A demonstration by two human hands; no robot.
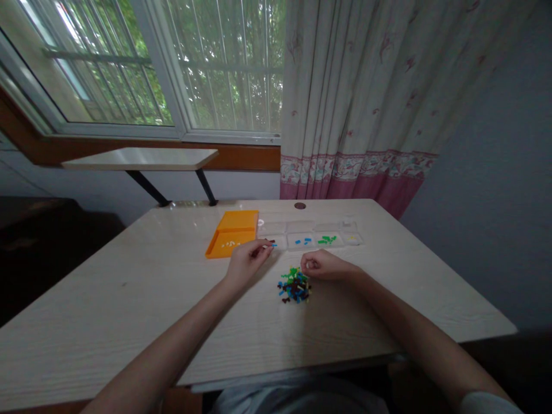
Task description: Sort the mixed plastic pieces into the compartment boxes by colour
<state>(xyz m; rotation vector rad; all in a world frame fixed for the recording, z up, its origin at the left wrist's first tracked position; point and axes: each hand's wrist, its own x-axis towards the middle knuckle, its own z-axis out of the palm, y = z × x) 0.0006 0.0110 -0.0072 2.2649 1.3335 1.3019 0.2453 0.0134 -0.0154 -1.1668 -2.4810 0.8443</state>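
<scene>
My left hand point(248, 259) is pinched over the near edge of the clear box's left compartment, a small blue piece point(273, 245) at its fingertips. Dark brown pieces point(270, 240) lie just beyond those fingers. My right hand point(322, 264) is closed, its fingers curled at the upper right of a mixed pile of small plastic pieces point(295, 287), in blue, brown, green and pale yellow. Whatever its fingers may hold is hidden. Behind both hands lies the clear compartment box point(287, 242), with blue pieces point(303, 241), green pieces point(328, 239) and yellow bits point(352, 237) in separate compartments.
An open orange case point(236, 221) with several small white pieces point(230, 244) stands left of the clear box. The wooden table point(172, 299) has a round dark grommet point(300, 206) near its back edge. A raised shelf point(142, 158) stands at the back left, by the window.
</scene>
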